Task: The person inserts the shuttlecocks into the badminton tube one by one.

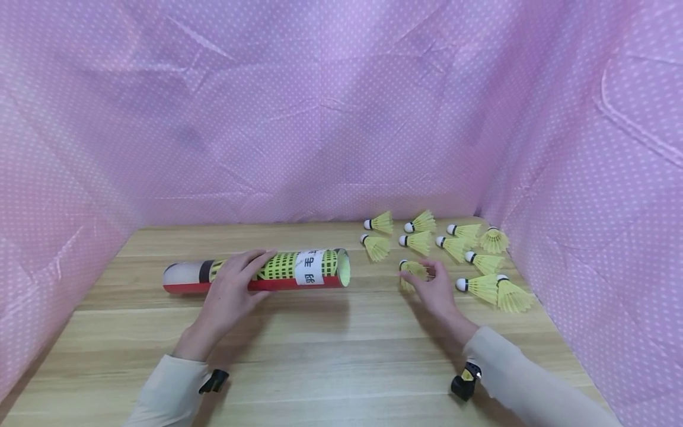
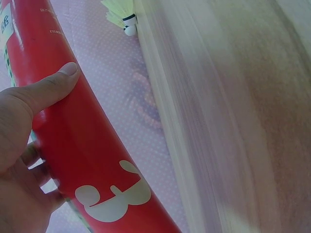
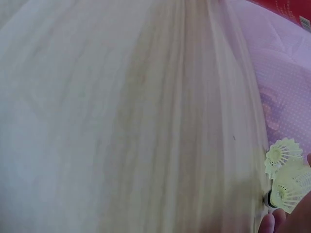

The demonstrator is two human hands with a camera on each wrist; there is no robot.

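Head view: left hand [image 1: 232, 293] grips the tube [image 1: 284, 273] beneath it; right hand [image 1: 436, 292] pinches a shuttlecock [image 1: 414, 270].

I'm seeing a red, yellow and black tube [image 1: 284, 273] stretching crosswise over the bench [image 1: 331, 373], its open mouth facing right. Right of that, a yellow shuttlecock [image 1: 414, 270] is pointing its cork left; other shuttlecocks [image 1: 455, 247] are lying scattered behind and rightward.
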